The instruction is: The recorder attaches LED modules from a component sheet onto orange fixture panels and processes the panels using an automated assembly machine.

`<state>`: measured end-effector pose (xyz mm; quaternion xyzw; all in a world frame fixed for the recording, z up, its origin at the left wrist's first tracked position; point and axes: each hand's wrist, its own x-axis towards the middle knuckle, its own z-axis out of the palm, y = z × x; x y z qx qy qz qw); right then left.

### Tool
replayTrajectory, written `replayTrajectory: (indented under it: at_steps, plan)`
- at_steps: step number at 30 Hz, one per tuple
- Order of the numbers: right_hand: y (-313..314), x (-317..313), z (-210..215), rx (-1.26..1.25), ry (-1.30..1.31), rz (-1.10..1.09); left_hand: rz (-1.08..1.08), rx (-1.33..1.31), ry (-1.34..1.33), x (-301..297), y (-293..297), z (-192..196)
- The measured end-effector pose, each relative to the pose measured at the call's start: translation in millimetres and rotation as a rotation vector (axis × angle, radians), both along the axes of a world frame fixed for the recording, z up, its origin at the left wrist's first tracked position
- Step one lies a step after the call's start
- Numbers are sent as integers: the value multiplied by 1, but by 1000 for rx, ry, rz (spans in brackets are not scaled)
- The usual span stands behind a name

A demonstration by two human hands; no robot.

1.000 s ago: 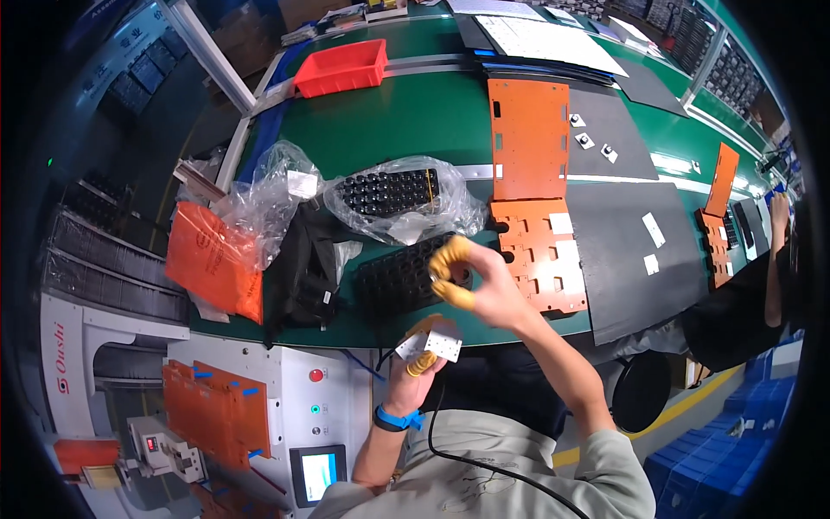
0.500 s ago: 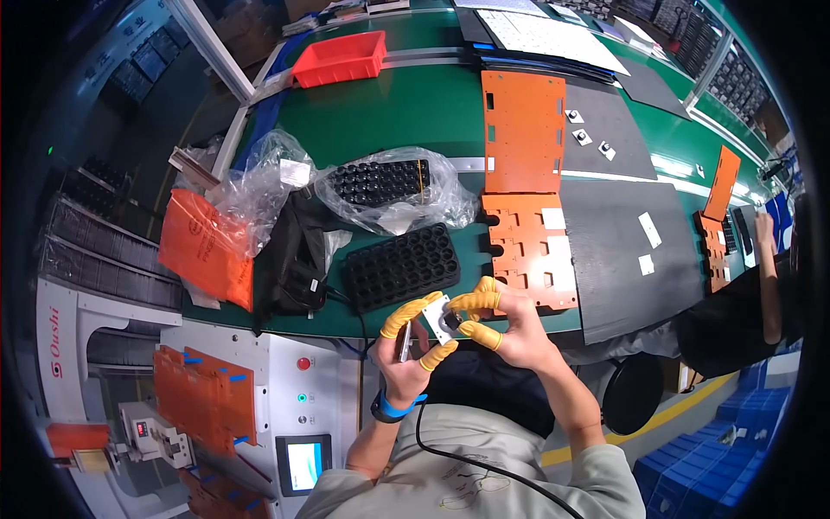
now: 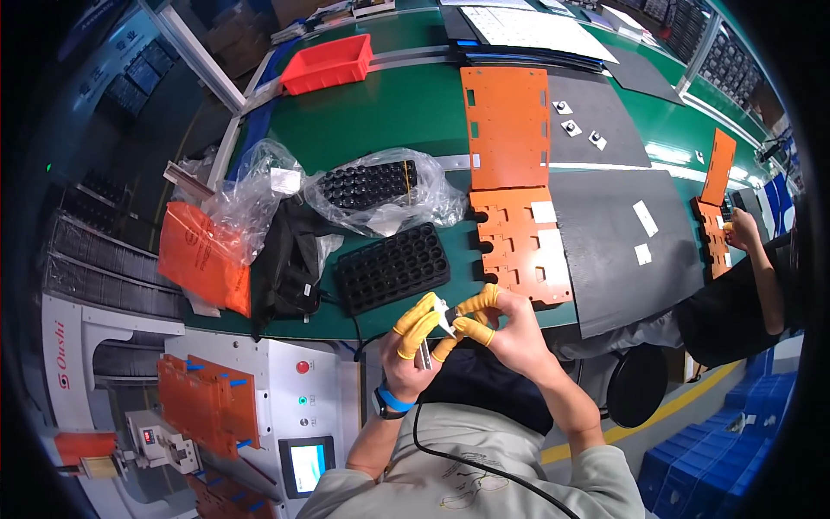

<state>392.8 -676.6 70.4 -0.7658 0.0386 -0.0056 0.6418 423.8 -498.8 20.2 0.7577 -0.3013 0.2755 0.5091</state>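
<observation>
Just off the near edge of the green bench [image 3: 372, 130], both hands, left [image 3: 413, 346] and right [image 3: 501, 324], pinch one small pale part [image 3: 441, 318] between yellow-capped fingertips, one black cell tray [image 3: 392, 268] just beyond, two bagged trays behind it, open green toward the red bin [image 3: 327, 64].

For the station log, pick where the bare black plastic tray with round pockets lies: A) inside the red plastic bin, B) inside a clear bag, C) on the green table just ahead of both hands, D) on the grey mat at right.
C: the bare black plastic tray with round pockets lies uncovered on the green table, just ahead of the left hand and right hand.
</observation>
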Motion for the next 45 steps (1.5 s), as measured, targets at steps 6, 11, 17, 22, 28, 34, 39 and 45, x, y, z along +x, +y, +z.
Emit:
replayTrajectory:
  at_steps: [6,11,17,22,28,34,39,45]
  plan:
    - [-13,2,1,-112,-50,105,-4,89,-68,1,2,-3]
    - [-12,7,-6,-45,-138,118,-30,-36,242,-12,2,-16]
    - [-13,5,-26,-189,-530,78,-412,-794,995,-20,-13,-23]
    - [-15,2,-29,-68,-500,96,-663,-1100,1437,-25,-22,-36]
    - [-27,-5,-44,-219,-594,-92,-427,-563,1093,-16,-32,-36]
    - [-47,-8,-30,-575,-728,-38,-353,45,472,14,-36,5]
    - [-56,-14,-34,-551,-657,-52,-356,136,485,18,-48,11]
    - [-70,-22,-35,-563,-559,-105,-368,165,376,25,-66,8]
